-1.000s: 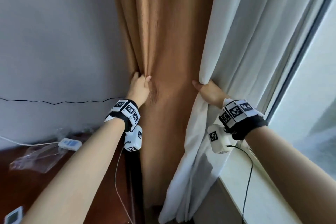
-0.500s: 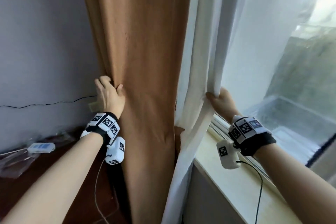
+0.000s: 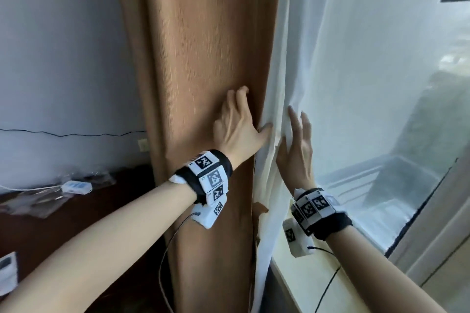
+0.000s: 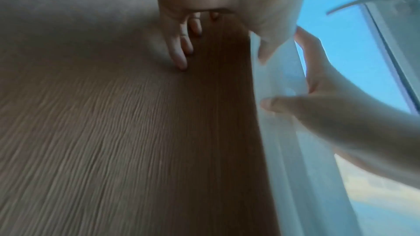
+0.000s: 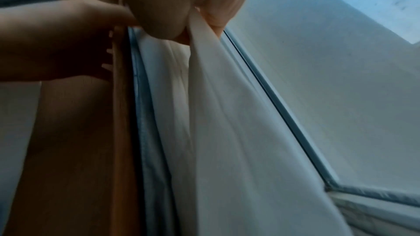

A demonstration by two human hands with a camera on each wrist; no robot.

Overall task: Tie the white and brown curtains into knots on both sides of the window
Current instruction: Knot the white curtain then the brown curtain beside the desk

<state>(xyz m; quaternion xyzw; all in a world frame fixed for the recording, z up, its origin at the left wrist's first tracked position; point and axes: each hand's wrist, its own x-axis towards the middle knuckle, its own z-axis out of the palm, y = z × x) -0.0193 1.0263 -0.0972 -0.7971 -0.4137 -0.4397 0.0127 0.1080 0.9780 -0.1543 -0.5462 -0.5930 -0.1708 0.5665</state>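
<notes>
The brown curtain (image 3: 203,58) hangs straight down, with the sheer white curtain (image 3: 300,45) right beside it on the window side. My left hand (image 3: 236,124) lies on the brown curtain near its right edge, fingers spread and thumb against the white fabric. In the left wrist view those fingers (image 4: 181,46) rest flat on the brown curtain (image 4: 113,132). My right hand (image 3: 296,145) holds the white curtain: the right hand (image 4: 329,110) has its thumb in front and fingers behind the white curtain (image 4: 279,71). In the right wrist view folds of the white curtain (image 5: 227,132) bunch at the right hand (image 5: 163,6).
The window glass (image 3: 407,83) and its pale sill (image 3: 300,287) are on the right. A dark wooden table (image 3: 76,223) on the left carries a white device (image 3: 76,186) and crumpled plastic. A black cable (image 3: 63,133) runs along the grey wall.
My left hand let go of the brown curtain's left fold and moved across to its right edge, now lying flat. My right hand shifted left with the white curtain, close to the left hand.
</notes>
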